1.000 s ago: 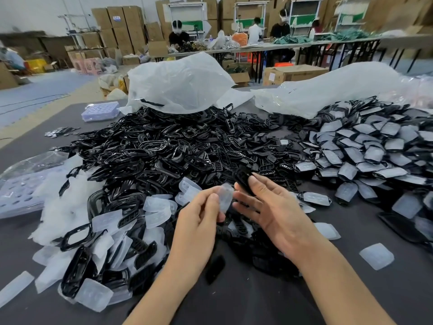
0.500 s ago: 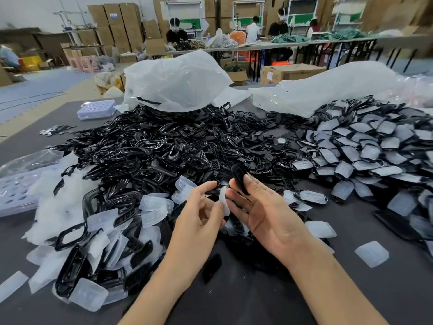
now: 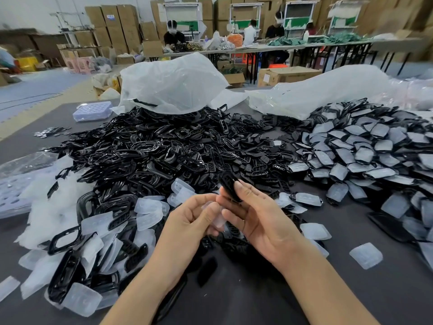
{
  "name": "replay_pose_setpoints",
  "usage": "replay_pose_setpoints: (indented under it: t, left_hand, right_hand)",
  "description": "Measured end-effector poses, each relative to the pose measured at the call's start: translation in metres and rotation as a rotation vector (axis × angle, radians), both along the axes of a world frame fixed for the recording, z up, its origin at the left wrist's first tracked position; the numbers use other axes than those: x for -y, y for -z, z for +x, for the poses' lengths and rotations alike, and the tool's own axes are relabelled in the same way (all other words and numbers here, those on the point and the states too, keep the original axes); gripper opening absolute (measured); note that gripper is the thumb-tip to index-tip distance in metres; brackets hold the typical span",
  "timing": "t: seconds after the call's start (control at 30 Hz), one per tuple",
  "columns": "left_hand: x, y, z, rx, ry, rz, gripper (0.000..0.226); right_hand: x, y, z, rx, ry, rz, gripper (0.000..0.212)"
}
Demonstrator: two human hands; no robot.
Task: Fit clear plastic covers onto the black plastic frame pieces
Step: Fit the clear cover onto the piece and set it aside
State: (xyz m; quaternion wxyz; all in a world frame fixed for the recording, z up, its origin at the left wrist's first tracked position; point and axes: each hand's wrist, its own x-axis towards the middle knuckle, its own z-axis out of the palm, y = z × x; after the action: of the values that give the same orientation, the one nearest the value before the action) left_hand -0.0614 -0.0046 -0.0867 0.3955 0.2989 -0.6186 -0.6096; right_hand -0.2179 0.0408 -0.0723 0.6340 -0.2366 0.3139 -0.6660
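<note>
My right hand (image 3: 256, 221) grips a black plastic frame piece (image 3: 228, 184) at its fingertips, held upright above the table. Just left of it, my left hand (image 3: 191, 222) pinches a clear plastic cover (image 3: 219, 220) between thumb and fingers; the cover sits between the two hands, apart from the frame. A large heap of loose black frames (image 3: 164, 156) fills the table's middle. Loose clear covers (image 3: 150, 208) lie scattered at the left. On the right is a pile of frames with covers fitted (image 3: 365, 151).
White plastic bags (image 3: 173, 83) lie behind the heaps. A lilac tray (image 3: 91, 111) stands at the back left and another tray (image 3: 9, 193) at the left edge. A single clear cover (image 3: 365, 255) lies on the dark table (image 3: 269, 301). People work at long tables behind.
The clear cover has dropped lower between my hands, and the black frame has risen above my right fingertips. Both hands have stayed at the same spot above the table.
</note>
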Motion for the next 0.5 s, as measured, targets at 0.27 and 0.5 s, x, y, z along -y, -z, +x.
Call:
replay_pose_setpoints:
  t: [0.27, 0.5]
  left_hand:
    - [0.000, -0.004, 0.001, 0.034, -0.120, -0.062, 0.020]
    - [-0.004, -0.005, -0.002, 0.037, -0.209, -0.116, 0.012]
  right_hand:
    - [0.007, 0.011, -0.001, -0.210, 0.353, 0.042, 0.015]
    - [0.001, 0.013, 0.008, -0.649, 0.273, 0.056, 0.019]
